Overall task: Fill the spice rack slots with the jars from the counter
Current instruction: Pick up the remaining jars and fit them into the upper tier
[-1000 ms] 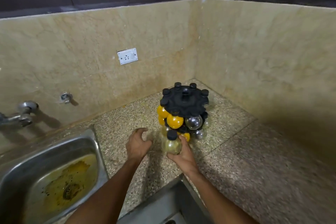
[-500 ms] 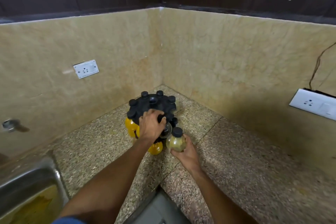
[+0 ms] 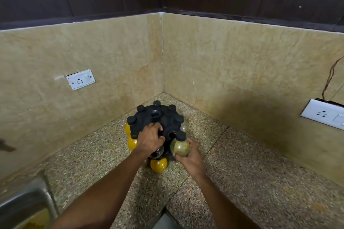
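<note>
A black round spice rack [image 3: 157, 117] stands in the counter's corner, with black-capped jars hanging around its rim. Several of them hold yellow powder, like the yellow jar [image 3: 158, 165] at the bottom front. My left hand [image 3: 149, 138] grips the near edge of the rack's top disc, fingers curled over it. My right hand [image 3: 189, 156] holds a round clear jar [image 3: 180, 147] with a black cap and greenish-brown spice, right beside the rack's front right edge. An open slot [image 3: 172, 134] in the disc lies just left of the jar's cap.
The speckled stone counter [image 3: 232, 173] meets beige marble walls on two sides. A white socket [image 3: 80, 79] sits on the left wall, another white socket [image 3: 323, 114] with a wire on the right wall. A steel sink [image 3: 24, 204] is at lower left.
My left hand rose from the counter onto the rack's top and grips it. My right hand lifted the jar up beside the rack's rim. The view has swung right, away from the sink.
</note>
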